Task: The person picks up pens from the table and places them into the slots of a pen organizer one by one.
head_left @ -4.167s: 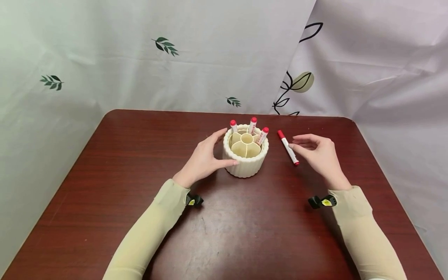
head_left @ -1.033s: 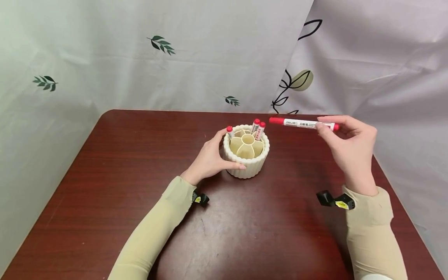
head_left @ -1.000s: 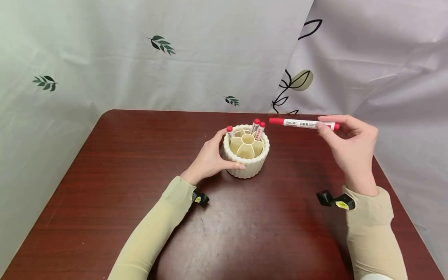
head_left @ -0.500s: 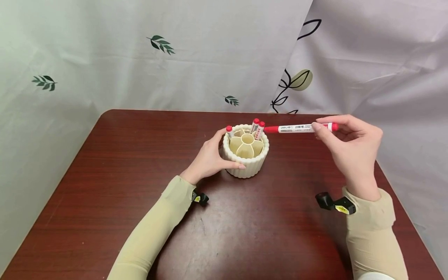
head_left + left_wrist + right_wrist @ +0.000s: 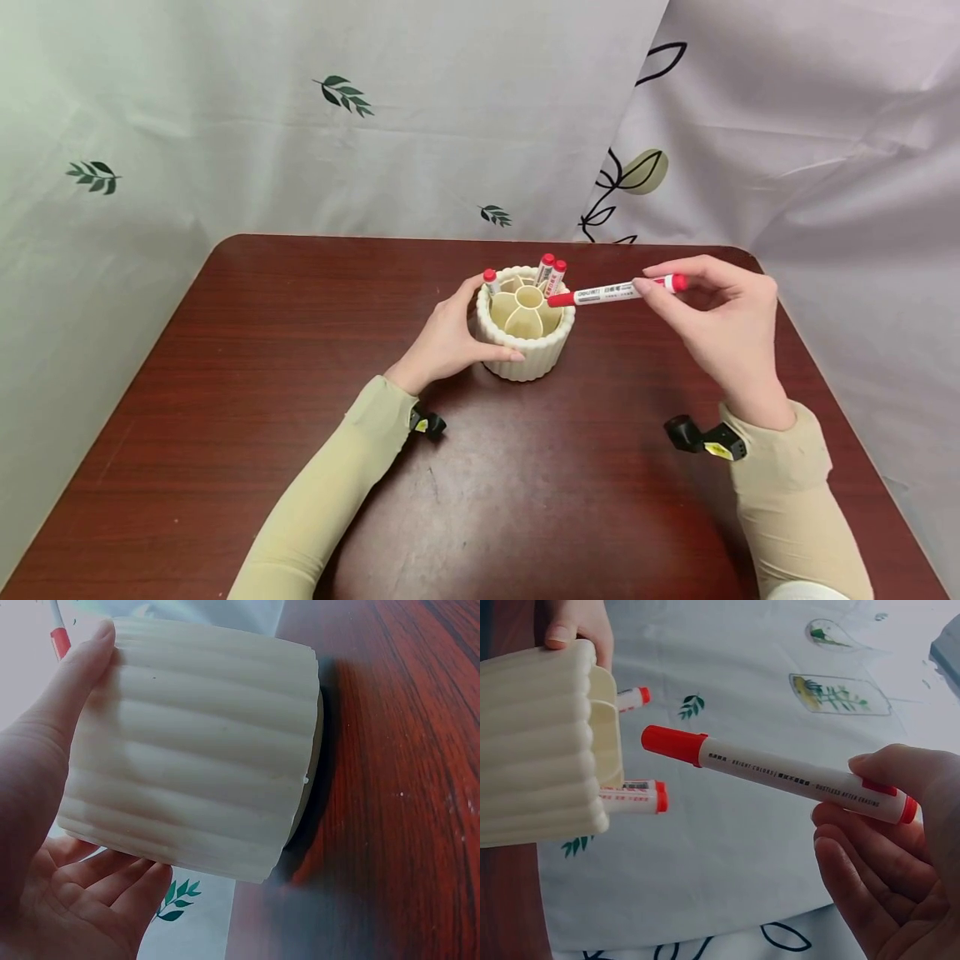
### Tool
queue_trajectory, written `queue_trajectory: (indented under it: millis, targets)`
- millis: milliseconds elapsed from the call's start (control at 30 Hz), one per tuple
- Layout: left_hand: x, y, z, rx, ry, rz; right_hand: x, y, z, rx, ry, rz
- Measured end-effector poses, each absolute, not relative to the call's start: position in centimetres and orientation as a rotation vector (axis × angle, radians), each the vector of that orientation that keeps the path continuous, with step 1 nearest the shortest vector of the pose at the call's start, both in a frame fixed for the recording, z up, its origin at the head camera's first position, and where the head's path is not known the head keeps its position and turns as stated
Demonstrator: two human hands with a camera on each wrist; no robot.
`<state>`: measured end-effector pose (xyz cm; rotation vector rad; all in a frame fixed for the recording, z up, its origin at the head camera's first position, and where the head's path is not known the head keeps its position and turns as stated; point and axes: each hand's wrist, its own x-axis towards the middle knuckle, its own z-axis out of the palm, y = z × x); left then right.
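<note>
A cream, ribbed pen holder (image 5: 527,360) with a scalloped rim and petal-shaped compartments stands upright on the table. My left hand (image 5: 444,340) holds its left side, thumb in front and fingers behind; the left wrist view shows both against the ribbed wall (image 5: 202,742). Between thumb and fingers, my right hand (image 5: 723,325) pinches a white whiteboard marker (image 5: 609,292) near one red end. The marker lies almost level, its red cap pointing left above the holder's right rim. In the right wrist view, a gap separates the cap (image 5: 671,745) from the holder.
Three red-topped markers stand in the holder: one marker (image 5: 491,280) at the left and a pair at the back right, including this marker (image 5: 547,267). The dark red wooden table (image 5: 300,333) ends at a pale leaf-patterned curtain (image 5: 420,150).
Picked up from the table, the marker is now in my right hand. Over the last second it has moved left and lower, its cap reaching the holder's rim. The left hand has stayed on the holder.
</note>
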<state>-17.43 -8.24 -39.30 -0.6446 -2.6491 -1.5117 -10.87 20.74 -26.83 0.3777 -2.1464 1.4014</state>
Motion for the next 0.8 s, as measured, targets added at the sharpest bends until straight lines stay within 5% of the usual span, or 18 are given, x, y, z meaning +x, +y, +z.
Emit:
queue_trajectory:
  millis: [800]
  targets:
    - [-17.5, -8.2, -39.2, -0.646, -2.668, -1.513, -12.4, 18.3, -28.9, 0.467, -2.319, 1.335]
